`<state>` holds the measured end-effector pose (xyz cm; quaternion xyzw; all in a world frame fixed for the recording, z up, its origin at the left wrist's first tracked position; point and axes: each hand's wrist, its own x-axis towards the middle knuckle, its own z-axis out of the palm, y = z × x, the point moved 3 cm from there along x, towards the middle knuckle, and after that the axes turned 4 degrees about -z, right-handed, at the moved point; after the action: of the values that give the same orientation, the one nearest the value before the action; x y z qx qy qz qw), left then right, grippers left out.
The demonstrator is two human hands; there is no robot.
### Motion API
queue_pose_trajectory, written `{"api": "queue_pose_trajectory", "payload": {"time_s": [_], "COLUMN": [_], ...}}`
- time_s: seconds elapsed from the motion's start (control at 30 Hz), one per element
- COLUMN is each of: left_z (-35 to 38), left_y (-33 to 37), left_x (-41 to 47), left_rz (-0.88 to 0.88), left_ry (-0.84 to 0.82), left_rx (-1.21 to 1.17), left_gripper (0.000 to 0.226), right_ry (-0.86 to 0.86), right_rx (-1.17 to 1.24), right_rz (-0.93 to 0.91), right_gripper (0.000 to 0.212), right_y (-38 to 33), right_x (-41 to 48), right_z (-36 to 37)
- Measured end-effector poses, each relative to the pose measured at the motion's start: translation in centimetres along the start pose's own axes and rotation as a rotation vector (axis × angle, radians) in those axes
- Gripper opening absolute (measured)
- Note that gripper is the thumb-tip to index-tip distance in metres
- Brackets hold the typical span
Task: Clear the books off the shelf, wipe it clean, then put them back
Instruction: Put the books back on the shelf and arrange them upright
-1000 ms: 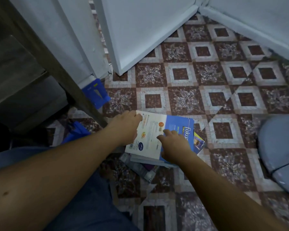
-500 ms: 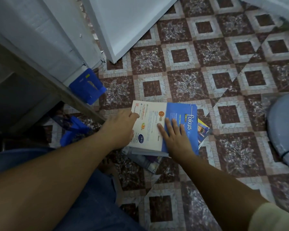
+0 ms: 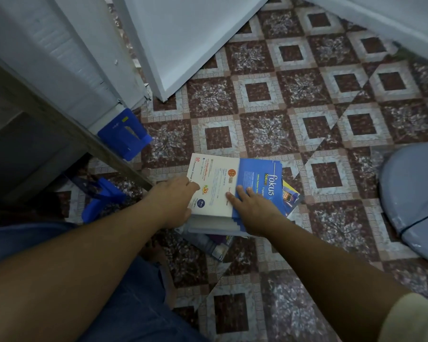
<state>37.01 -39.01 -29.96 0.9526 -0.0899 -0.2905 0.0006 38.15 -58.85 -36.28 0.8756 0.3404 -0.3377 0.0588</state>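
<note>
Patterned floor tiles [image 3: 257,134] carry the Fokus book stack [image 3: 215,183] I'm apparently squaring: left hand [image 3: 176,201] gripping its side, right hand [image 3: 255,208] fingers flat on top; next needs an even lift.

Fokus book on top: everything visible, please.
The fokus book is a paperback, its cover cream-white on the left half and blue on the right with white "fokus" lettering. It lies flat and closed atop a pile of books on the tiled floor. The left hand grips its left edge, thumb on top; the right hand lies flat on the cover.
</note>
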Motion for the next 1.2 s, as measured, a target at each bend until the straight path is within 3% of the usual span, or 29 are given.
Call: {"api": "queue_pose_trajectory", "payload": {"time_s": [0.17,0.33,0.43,0.63,0.7,0.8,1.2], "left_z": [-1.0,-3.9,-7.1,-12.0,-13.5,-15.5,-14.0], "left_y": [0.5,1.1,0.5,-2.8,-5.4,-9.0,-23.3], "left_x": [-1.3,-3.1,-5.4,-13.4,-17.2,-22.3,-40.1], "left_rz": [0.015,-0.011,-0.048,-0.027,-0.051,-0.097,-0.655], "left_ry": [-0.033,0.049,0.184,0.199,0.220,0.302,0.829], "left_rx": [0.017,-0.045,0.042,-0.038,-0.143,-0.204,0.123], "left_gripper": [0.069,0.056,0.046,0.029,0.019,0.029,0.019], "right_ry": [-0.054,-0.045,-0.062,-0.025,0.023,0.100,0.699], "right_rx": [0.115,0.240,0.286,0.186,0.156,0.125,-0.307], "right_rz": [-0.008,-0.037,-0.064,-0.123,-0.165,-0.239,-0.498], "right_gripper": [0.059,0.030,0.024,0.022,0.021,0.027,0.050], "right_y": [-1.3,-3.2,-4.7,-10.2,-13.1,-17.4,-38.6], "right_x": [-2.1,-5.5,-8.7,-13.4,-14.3,-15.1,-11.6], "right_z": [-5.0,-12.4,-17.1,-24.3,-26.5,-29.6,-37.2]}}
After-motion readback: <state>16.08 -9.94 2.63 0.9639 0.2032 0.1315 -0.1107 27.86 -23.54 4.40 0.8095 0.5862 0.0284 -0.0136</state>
